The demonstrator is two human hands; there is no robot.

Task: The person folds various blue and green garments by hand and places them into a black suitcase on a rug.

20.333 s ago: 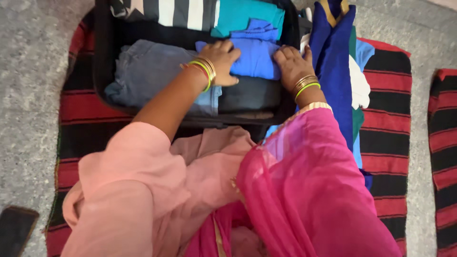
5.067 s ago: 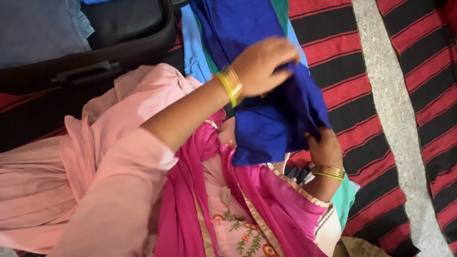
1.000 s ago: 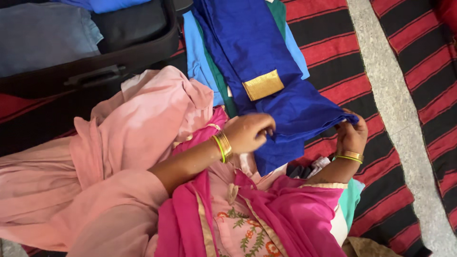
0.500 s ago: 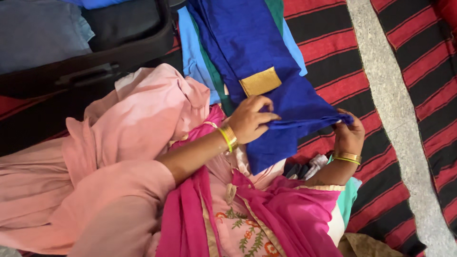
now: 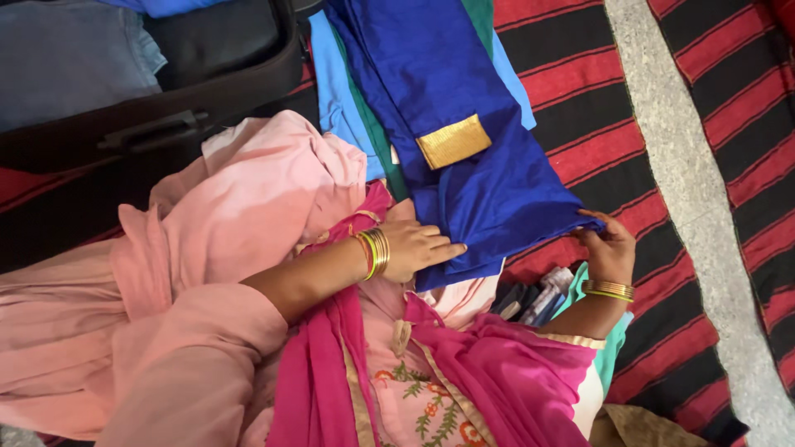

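Blue cloth (image 5: 489,194) with gold patch (image 5: 453,141), spread over lap and red-and-black striped mat (image 5: 571,91). Left hand (image 5: 418,248) flat on near edge, fingers open, grasping nothing. Right hand (image 5: 609,244) pinching right corner. Black suitcase (image 5: 157,124) far left.

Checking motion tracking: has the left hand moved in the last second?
Yes. The left hand slid down from the gold patch onto the blue cloth's lower edge, fingers flat.

Everything is lit by soft, even light. Colours are seen bright and clear. No harsh shadows or glare are seen.
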